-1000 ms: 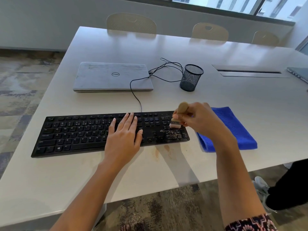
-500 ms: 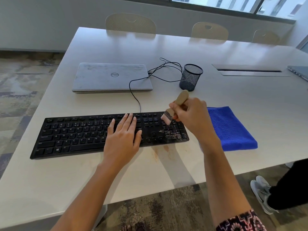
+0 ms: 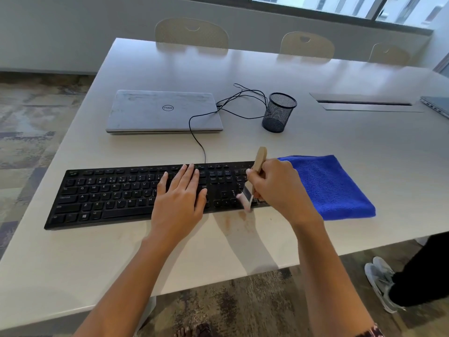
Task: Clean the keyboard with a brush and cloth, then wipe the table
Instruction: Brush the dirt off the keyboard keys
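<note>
Brush (image 3: 259, 162) is lower now: bristles sit at the keyboard's (image 3: 109, 198) near right edge, down from its far number-pad rows. Right hand (image 3: 279, 188) fingers grasp the handle. Left hand (image 3: 179, 200) lies flat mid-keyboard, fingers released. Cloth (image 3: 328, 186) sits just right of the keyboard, unused. Brushing stage; wiping not begun.

Table (image 3: 364, 147): keyboard (image 3: 109, 198), cloth (image 3: 328, 186), laptop (image 3: 162, 110), mesh cup (image 3: 278, 113)

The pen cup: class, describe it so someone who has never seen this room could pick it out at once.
On the long pale table, find the closed silver laptop beyond the black keyboard. Just right of it, by the looped black cable, stands the pen cup. Alone among its neighbours it is upright: a dark round mesh cylinder.
</note>
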`<action>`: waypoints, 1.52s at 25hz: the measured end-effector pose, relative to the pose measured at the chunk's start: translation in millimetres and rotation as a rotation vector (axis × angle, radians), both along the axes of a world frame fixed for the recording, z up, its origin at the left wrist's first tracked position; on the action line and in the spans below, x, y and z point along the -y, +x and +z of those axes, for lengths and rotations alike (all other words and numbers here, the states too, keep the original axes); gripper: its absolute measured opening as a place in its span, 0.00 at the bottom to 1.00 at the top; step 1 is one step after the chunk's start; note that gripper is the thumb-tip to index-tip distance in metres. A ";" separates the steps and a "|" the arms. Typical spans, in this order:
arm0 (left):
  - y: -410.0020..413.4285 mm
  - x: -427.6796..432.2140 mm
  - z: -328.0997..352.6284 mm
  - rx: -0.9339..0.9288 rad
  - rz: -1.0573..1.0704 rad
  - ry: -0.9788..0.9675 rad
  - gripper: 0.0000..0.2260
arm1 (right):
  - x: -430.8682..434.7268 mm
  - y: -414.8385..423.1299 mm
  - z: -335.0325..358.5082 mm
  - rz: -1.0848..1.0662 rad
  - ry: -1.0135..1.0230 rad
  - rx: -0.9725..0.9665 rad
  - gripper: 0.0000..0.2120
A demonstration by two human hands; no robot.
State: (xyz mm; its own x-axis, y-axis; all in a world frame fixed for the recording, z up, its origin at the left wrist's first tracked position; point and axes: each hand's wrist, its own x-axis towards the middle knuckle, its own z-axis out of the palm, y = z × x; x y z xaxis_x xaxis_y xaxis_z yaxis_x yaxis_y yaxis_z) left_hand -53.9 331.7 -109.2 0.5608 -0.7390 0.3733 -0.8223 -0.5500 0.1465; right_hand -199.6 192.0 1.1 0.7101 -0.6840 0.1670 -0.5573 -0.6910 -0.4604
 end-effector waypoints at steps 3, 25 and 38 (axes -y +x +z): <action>-0.4 0.1 -0.1 0.000 -0.001 -0.004 0.26 | 8.7 8.4 -0.6 0.003 0.026 0.156 0.18; 0.0 -0.1 0.0 0.000 -0.004 -0.003 0.25 | 10.5 -8.5 -10.4 0.191 0.155 0.018 0.19; -0.6 -0.7 0.4 0.009 -0.006 -0.015 0.26 | 29.4 -9.6 -7.3 0.139 0.163 0.118 0.11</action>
